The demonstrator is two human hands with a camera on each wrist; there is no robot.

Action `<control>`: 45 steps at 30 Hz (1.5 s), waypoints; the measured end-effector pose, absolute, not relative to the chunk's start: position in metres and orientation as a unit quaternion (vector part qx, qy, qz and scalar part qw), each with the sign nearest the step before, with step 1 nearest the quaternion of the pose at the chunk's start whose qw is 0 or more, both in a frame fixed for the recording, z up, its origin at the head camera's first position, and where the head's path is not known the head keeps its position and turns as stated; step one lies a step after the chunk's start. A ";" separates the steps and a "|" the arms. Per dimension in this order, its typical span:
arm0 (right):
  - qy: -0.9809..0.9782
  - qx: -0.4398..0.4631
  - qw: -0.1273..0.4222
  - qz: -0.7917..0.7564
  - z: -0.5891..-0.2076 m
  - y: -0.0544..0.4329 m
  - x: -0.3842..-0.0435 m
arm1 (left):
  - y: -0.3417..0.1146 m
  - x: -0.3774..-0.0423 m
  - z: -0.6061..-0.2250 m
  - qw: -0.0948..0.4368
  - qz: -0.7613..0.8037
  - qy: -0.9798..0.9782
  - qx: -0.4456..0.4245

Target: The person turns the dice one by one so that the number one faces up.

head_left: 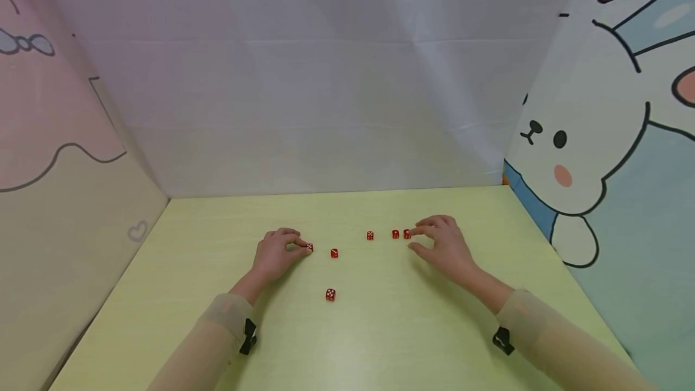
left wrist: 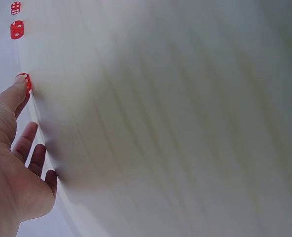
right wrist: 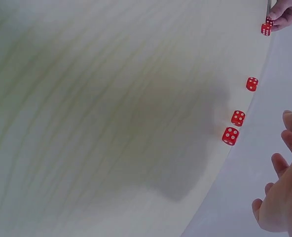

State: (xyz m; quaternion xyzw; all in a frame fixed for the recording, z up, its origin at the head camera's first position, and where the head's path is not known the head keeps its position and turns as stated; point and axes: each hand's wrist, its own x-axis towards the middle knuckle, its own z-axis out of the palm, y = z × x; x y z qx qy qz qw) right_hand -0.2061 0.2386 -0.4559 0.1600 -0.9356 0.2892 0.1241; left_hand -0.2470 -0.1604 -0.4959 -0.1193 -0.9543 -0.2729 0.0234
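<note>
My left hand (head_left: 278, 253) pinches a red die (head_left: 310, 247) with white pips between thumb and index finger at the table surface. In the left wrist view, the thumb covers part of that die (left wrist: 27, 84). A second die (head_left: 334, 253) lies just to its right. My right hand (head_left: 444, 247) is over the right side of the table, thumb and index finger spread apart with nothing between them. Close to its fingertips lies a die (head_left: 407, 234), with another die (head_left: 395, 234) right beside it. The right wrist view shows these two dice (right wrist: 230, 136) apart from the fingers.
One die (head_left: 370, 235) sits between the hands, and another (head_left: 330, 295) lies nearer the front. The pale yellow table (head_left: 412, 343) meets a white cloth backdrop (head_left: 326, 107) behind. Cartoon-printed panels (head_left: 608, 155) stand at both sides.
</note>
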 end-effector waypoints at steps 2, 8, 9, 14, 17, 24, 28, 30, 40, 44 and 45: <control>-0.935 0.169 0.128 0.286 -0.457 0.236 -0.204 | -0.160 -0.247 -0.495 0.024 -0.274 -0.954 -0.118; -0.932 0.183 0.121 0.288 -0.455 0.227 -0.197 | -0.160 -0.248 -0.497 0.025 -0.276 -0.953 -0.119; -0.932 0.183 0.118 0.289 -0.455 0.226 -0.195 | -0.160 -0.248 -0.497 0.024 -0.277 -0.953 -0.119; -0.932 0.190 0.107 0.288 -0.456 0.219 -0.187 | -0.160 -0.250 -0.498 0.023 -0.277 -0.953 -0.119; -0.931 0.203 0.109 0.283 -0.457 0.215 -0.182 | -0.161 -0.250 -0.499 0.026 -0.277 -0.953 -0.119; -0.925 0.239 0.130 0.264 -0.460 0.203 -0.177 | -0.162 -0.250 -0.502 0.029 -0.276 -0.953 -0.120; -0.923 0.251 0.134 0.260 -0.461 0.194 -0.175 | -0.162 -0.249 -0.501 0.027 -0.280 -0.952 -0.119; -0.923 0.252 0.129 0.260 -0.461 0.189 -0.175 | -0.162 -0.249 -0.500 0.029 -0.280 -0.952 -0.121; -0.924 0.280 0.099 0.239 -0.458 0.159 -0.171 | -0.159 -0.248 -0.491 0.020 -0.272 -0.955 -0.117; -0.923 0.299 0.093 0.223 -0.460 0.145 -0.171 | -0.158 -0.247 -0.485 0.015 -0.272 -0.956 -0.112; -0.924 0.302 0.088 0.217 -0.461 0.142 -0.171 | -0.158 -0.247 -0.484 0.015 -0.273 -0.956 -0.110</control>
